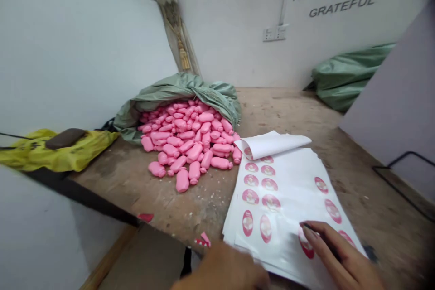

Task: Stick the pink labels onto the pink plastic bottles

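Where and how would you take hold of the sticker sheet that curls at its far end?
Probably by its curled far end, pinched between thumb and finger, coming from the right. That end rises off the stack of sheets while the near part lies flat, and pink bottles crowd its left.

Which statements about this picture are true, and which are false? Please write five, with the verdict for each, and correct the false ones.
1. The pink pieces spill out of a green bag. True.
2. The fingertips of the right hand are at an oval label. True.
3. The left hand lies on the pink pieces. False: the left hand, blurred, is by the near edge of the label sheets.
4. The yellow plastic lies to the right of the label sheets. False: it lies to their left, beyond the pink pieces.
5. The top sheet is curled over at its far end. True.
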Available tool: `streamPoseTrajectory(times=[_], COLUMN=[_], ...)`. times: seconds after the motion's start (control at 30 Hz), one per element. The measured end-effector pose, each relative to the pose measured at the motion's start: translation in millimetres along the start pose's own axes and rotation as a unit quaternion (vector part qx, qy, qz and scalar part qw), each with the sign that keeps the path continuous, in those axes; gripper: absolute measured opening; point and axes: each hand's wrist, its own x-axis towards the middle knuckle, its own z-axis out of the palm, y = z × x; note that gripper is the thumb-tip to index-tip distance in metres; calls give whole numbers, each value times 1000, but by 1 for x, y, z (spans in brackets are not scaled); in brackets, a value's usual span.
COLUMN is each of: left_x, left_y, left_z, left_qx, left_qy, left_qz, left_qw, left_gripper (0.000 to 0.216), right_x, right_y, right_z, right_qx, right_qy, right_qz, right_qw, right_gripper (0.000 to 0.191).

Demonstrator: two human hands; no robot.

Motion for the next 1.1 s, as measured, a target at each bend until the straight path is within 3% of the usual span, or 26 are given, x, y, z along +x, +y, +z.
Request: streamPoseTrajectory(times=[0.03, 0.07, 0.13, 0.23, 0.33, 0.43, 0.57, 0.6, 0.63, 0.67, 0.73, 0.77, 0.83, 1.1], left_x=[11, 24, 53, 91, 110, 107, 80, 73, 66, 61, 55, 54, 56, 59], left_y=[-2, -5, -17, -47, -68, -65, -25, -12, 1, 12, 28, 31, 33, 27], left_z=[-23, -48, -91, -121, -115, -105, -91, -84, -76, -68, -50, -43, -34, -35], left_qx=[43, 157, 214, 240, 232, 204, 129, 65, -82, -237, -477, -541, -596, -620], left_qy=[35, 75, 121, 140, 147, 163, 209, 214, 209, 184, 146, 143, 170, 185], left_qz=[-29, -80, -129, -160, -172, -178, -167, -157, -142, -139, -154, -167, -180, -194], left_qw=[998, 982, 961, 947, 946, 949, 955, 962, 964, 944, 853, 811, 764, 738], left_gripper=[22, 23, 29, 37, 41, 41, 38, 36, 34, 33, 31, 28, 23, 28], right_x=[1, 2, 1, -6, -12, -12, -4, -2, 0, 3, 8, 10, 13, 16], right_y=[2, 3, -3, -22, -40, -47, -48, -49, -51, -53, -56, -58, -61, -63], right_z=[1, 2, 2, 0, -1, 2, 10, 12, 14, 16, 18, 19, 21, 25], right_qx=[-10, -17, -29, -29, -22, -25, -75, -94, -111, -128, -158, -170, -187, -243], right_qy=[-2, -2, -1, 16, 45, 46, 21, 20, 22, 25, 29, 27, 24, 51], right_qz=[-7, -12, -9, 15, 28, -6, -51, -52, -50, -44, -32, -30, -37, -69], right_qw=[1000, 1000, 1000, 999, 998, 999, 996, 994, 992, 990, 987, 985, 981, 966], right_gripper=[44, 44, 44, 43, 39, 32, 29, 29, 29, 28, 24, 21, 17, 14])
